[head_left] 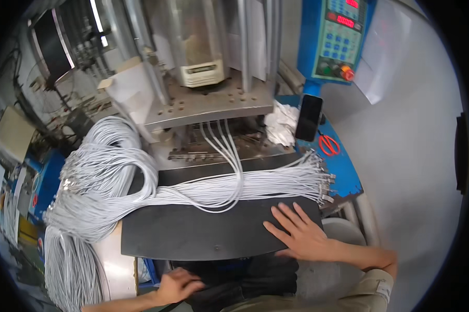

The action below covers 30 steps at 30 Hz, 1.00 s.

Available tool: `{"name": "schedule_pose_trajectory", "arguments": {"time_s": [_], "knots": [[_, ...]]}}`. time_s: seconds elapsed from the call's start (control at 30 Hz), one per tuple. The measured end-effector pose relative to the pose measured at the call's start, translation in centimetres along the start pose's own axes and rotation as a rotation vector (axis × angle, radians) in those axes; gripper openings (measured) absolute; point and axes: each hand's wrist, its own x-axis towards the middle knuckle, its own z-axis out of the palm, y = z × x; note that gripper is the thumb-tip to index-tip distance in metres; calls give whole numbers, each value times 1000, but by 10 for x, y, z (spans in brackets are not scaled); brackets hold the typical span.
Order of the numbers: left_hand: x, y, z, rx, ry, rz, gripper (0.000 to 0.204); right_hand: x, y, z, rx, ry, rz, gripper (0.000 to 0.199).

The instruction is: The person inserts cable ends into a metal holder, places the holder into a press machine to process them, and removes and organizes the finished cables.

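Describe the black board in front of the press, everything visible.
The black board looks flat, matte and smooth; its material can't be told. It has a small mark near the front edge, which looks curved, perhaps from the lens. It lies level in front of the press, with pale cables across its rear part. Of the hands, the right hand is spread palm-down over its right side, seemingly touching it.

Scissors [328, 144] are laid on the blue surface [343, 172]; a phone [309, 117] is seen beside a white wad [282, 125], below a control panel [337, 49].
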Motion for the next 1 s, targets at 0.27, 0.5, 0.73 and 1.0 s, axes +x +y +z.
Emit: {"name": "schedule_pose_trajectory", "arguments": {"time_s": [0.27, 0.5, 0.73, 1.0], "knots": [[21, 42, 19, -463, 72, -837, 26, -63, 51, 42, -114, 338, 2, 73], [-68, 24, 40, -828, 145, -999, 49, -105, 33, 37, 11, 322, -103, 107], [-29, 26, 11, -779, 110, -1065, 52, -74, 40, 48, -3, 328, -96, 113], [-14, 28, 4, -939, 26, -1105, 53, -60, 43, 47, -7, 302, -102, 107]]}}
